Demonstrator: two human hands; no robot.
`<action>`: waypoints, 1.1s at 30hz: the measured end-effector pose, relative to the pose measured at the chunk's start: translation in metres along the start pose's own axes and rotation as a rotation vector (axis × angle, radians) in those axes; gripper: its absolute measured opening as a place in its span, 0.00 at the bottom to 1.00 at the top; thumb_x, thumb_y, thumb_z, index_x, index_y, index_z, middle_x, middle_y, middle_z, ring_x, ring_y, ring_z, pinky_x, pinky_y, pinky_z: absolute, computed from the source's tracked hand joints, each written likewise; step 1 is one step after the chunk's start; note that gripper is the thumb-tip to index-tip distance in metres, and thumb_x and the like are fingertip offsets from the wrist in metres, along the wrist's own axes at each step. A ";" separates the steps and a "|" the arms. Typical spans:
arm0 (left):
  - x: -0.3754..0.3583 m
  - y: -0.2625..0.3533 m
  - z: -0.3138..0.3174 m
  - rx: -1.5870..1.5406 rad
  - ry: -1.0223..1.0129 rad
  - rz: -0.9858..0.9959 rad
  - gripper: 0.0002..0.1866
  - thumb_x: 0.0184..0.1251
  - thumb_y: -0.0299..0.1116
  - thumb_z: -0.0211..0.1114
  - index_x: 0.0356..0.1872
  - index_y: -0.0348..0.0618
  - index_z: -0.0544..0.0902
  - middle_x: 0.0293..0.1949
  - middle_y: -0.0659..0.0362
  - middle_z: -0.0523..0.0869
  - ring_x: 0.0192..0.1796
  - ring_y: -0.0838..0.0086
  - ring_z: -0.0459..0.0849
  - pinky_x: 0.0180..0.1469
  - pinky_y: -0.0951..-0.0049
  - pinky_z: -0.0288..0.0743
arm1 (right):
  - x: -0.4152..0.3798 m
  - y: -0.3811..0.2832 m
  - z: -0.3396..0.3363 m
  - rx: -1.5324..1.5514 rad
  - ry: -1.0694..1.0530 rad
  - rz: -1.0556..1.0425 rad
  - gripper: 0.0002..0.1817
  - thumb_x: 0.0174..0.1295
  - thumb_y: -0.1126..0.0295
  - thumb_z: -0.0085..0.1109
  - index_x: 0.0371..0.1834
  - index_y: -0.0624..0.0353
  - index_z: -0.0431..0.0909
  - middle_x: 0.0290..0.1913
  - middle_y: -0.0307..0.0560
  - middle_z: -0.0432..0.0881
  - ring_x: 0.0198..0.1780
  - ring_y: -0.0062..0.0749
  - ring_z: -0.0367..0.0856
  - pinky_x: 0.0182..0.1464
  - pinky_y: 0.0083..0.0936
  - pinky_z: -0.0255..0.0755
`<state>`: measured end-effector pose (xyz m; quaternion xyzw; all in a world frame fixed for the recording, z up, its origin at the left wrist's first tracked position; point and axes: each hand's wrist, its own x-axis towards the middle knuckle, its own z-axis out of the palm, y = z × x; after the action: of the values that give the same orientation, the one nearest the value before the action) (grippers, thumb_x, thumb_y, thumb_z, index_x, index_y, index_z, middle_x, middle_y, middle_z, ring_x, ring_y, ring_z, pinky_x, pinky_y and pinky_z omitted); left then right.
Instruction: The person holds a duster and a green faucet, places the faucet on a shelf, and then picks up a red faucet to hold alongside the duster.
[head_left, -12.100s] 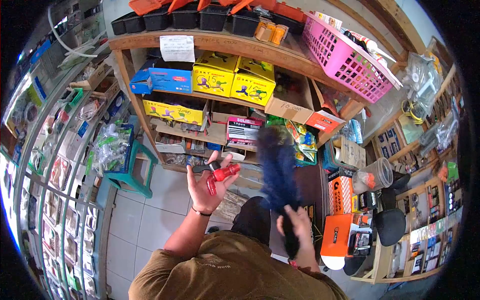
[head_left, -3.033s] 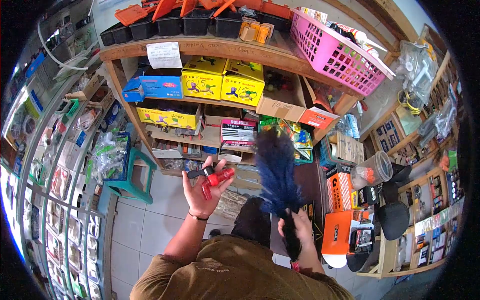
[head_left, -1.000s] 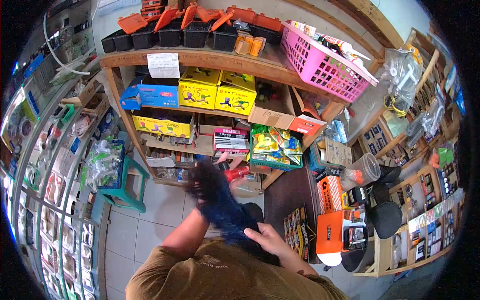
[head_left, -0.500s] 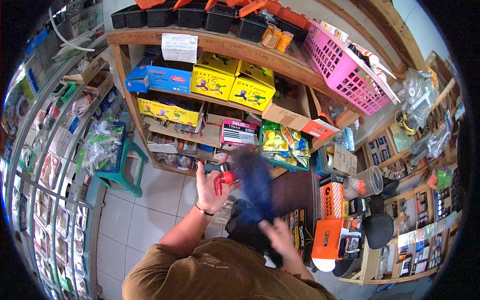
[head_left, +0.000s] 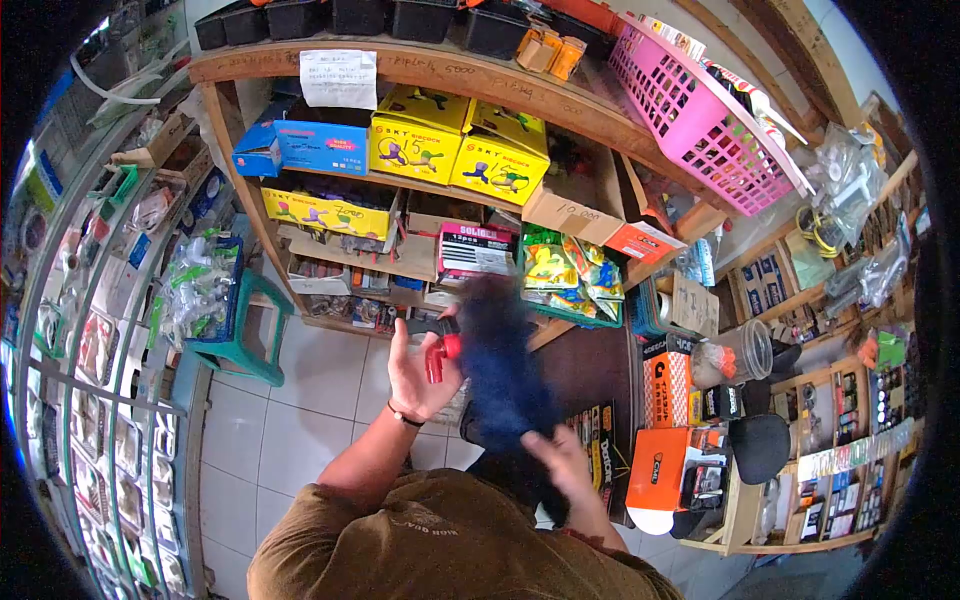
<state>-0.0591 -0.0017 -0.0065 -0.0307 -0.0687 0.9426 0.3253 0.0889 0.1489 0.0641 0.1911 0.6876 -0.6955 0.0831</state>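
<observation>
In the middle of the head view, my left hand holds a red plastic tap with its spout pointing down; the fingers are partly behind it. My right hand is closed round the lower end of a dark blue, fluffy duster, which is smeared by motion. The duster's upper part overlaps the tap's right side, hiding some of it. Behind both hands, a green basket of colourful packets sits low on the wooden shelf.
Yellow boxes and a blue box fill the wooden shelf ahead. A pink basket stands at upper right. On the left are a glass display case and a green stool. An orange box lies at right.
The duster has shifted left and down slightly, covering more of the tap's dark end. My left hand still holds the tap. The view has shifted a little.
</observation>
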 end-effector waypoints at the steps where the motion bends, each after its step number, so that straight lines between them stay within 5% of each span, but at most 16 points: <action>1: -0.001 0.001 -0.006 0.128 -0.042 -0.004 0.42 0.52 0.69 0.44 0.58 0.44 0.63 0.57 0.39 0.64 0.60 0.53 0.64 0.60 0.54 0.60 | 0.003 -0.005 -0.009 0.114 0.063 0.002 0.13 0.56 0.70 0.54 0.42 0.63 0.73 0.37 0.39 0.79 0.35 0.22 0.75 0.42 0.20 0.67; 7: -0.009 0.001 -0.013 0.244 -0.176 -0.154 0.43 0.50 0.71 0.44 0.57 0.46 0.64 0.56 0.40 0.65 0.58 0.50 0.65 0.58 0.55 0.62 | 0.006 0.009 -0.016 0.230 0.049 0.023 0.12 0.56 0.70 0.54 0.42 0.63 0.74 0.37 0.38 0.78 0.36 0.21 0.74 0.41 0.19 0.67; 9: -0.003 0.017 -0.063 0.026 0.068 -0.119 0.41 0.51 0.69 0.46 0.59 0.47 0.62 0.59 0.37 0.60 0.58 0.46 0.65 0.58 0.52 0.60 | 0.006 0.016 -0.001 -0.026 -0.086 0.037 0.12 0.57 0.68 0.55 0.41 0.63 0.75 0.37 0.36 0.77 0.37 0.18 0.71 0.41 0.17 0.65; 11: 0.001 -0.001 -0.032 0.157 -0.120 -0.082 0.37 0.52 0.61 0.50 0.58 0.45 0.65 0.60 0.38 0.59 0.58 0.48 0.65 0.59 0.51 0.58 | 0.008 0.021 0.014 0.085 -0.306 0.001 0.13 0.57 0.66 0.55 0.40 0.63 0.75 0.36 0.34 0.76 0.36 0.16 0.69 0.41 0.16 0.63; 13: -0.007 -0.002 -0.009 0.256 -0.133 -0.046 0.36 0.52 0.60 0.51 0.58 0.45 0.66 0.58 0.39 0.63 0.59 0.50 0.65 0.59 0.53 0.58 | 0.014 0.032 0.009 0.088 -0.298 0.017 0.12 0.58 0.65 0.55 0.39 0.63 0.75 0.37 0.34 0.76 0.36 0.16 0.70 0.41 0.16 0.64; 15: -0.013 0.013 -0.028 -0.069 0.013 -0.127 0.37 0.51 0.59 0.54 0.58 0.44 0.65 0.55 0.43 0.69 0.57 0.52 0.67 0.59 0.55 0.57 | 0.015 0.022 -0.005 0.197 -0.132 0.070 0.11 0.58 0.67 0.54 0.40 0.63 0.74 0.37 0.34 0.77 0.36 0.16 0.71 0.40 0.16 0.65; 17: -0.022 0.006 -0.023 0.096 -0.003 -0.122 0.36 0.50 0.58 0.57 0.56 0.44 0.67 0.50 0.49 0.74 0.54 0.56 0.69 0.57 0.58 0.59 | 0.014 0.018 -0.014 0.242 -0.121 0.082 0.11 0.58 0.68 0.53 0.41 0.62 0.74 0.37 0.35 0.77 0.36 0.17 0.72 0.41 0.16 0.65; 21: -0.030 0.006 -0.046 -0.034 -0.244 -0.404 0.36 0.51 0.61 0.55 0.56 0.45 0.67 0.51 0.52 0.74 0.54 0.61 0.70 0.58 0.57 0.58 | 0.013 0.031 -0.006 0.295 -0.092 0.036 0.11 0.58 0.69 0.53 0.41 0.62 0.74 0.36 0.34 0.77 0.36 0.16 0.72 0.41 0.16 0.65; 24: -0.040 -0.004 -0.036 0.270 0.232 -0.341 0.35 0.56 0.62 0.46 0.57 0.46 0.66 0.55 0.54 0.72 0.57 0.60 0.69 0.57 0.52 0.60 | 0.012 0.035 0.000 0.085 -0.238 0.035 0.10 0.59 0.67 0.53 0.40 0.61 0.75 0.36 0.32 0.76 0.37 0.15 0.69 0.42 0.14 0.62; 27: -0.052 0.001 -0.049 0.349 0.138 -0.392 0.38 0.56 0.64 0.43 0.60 0.46 0.62 0.58 0.53 0.68 0.57 0.58 0.69 0.53 0.52 0.66 | 0.010 0.029 0.004 0.115 -0.242 0.055 0.10 0.59 0.67 0.53 0.39 0.61 0.75 0.35 0.32 0.76 0.37 0.15 0.69 0.42 0.14 0.62; 29: -0.045 0.010 -0.049 0.385 0.109 -0.421 0.35 0.58 0.63 0.43 0.58 0.46 0.65 0.53 0.54 0.73 0.51 0.62 0.74 0.45 0.57 0.72 | 0.012 0.032 0.001 0.116 -0.213 -0.009 0.10 0.58 0.68 0.53 0.39 0.62 0.75 0.35 0.34 0.77 0.36 0.16 0.71 0.41 0.15 0.63; 32: -0.040 0.017 -0.051 0.979 0.500 -0.142 0.31 0.60 0.64 0.39 0.43 0.46 0.75 0.24 0.66 0.78 0.20 0.82 0.69 0.22 0.79 0.60 | 0.005 0.019 -0.014 0.211 -0.047 0.113 0.11 0.57 0.70 0.54 0.41 0.64 0.73 0.36 0.38 0.78 0.33 0.21 0.75 0.37 0.18 0.67; 33: -0.040 0.018 -0.048 0.979 0.500 -0.138 0.31 0.60 0.64 0.39 0.43 0.46 0.75 0.24 0.66 0.78 0.20 0.82 0.69 0.22 0.79 0.60 | 0.003 0.015 -0.014 0.263 -0.033 0.034 0.11 0.57 0.70 0.54 0.41 0.63 0.73 0.35 0.40 0.78 0.32 0.22 0.76 0.35 0.19 0.68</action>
<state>-0.0337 -0.0356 -0.0564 -0.0942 0.4551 0.8048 0.3692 0.0938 0.1630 0.0497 0.2007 0.5858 -0.7811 0.0803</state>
